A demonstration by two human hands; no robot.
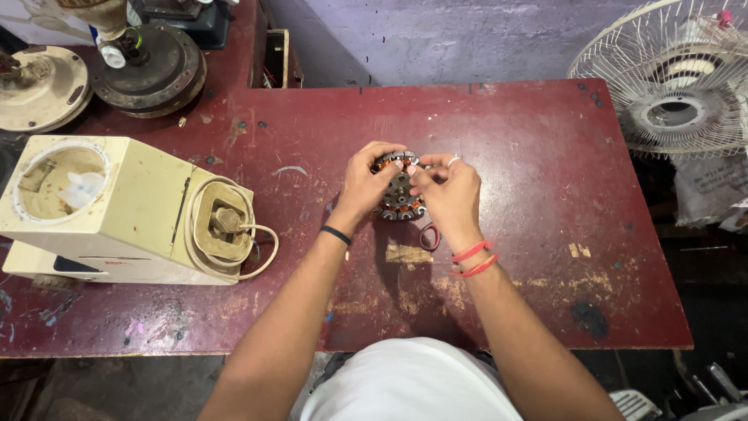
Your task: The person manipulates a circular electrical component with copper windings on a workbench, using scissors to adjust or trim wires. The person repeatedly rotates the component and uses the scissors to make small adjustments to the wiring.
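Left hand (366, 187) and right hand (448, 195) together, fingers curled, forearms converging

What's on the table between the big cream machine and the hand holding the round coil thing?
In the head view, only bare, scratched red tabletop lies between the cream mixer-grinder base and the left hand on the motor stator.

A small red label (118, 263) — low on the cream appliance (117, 206).
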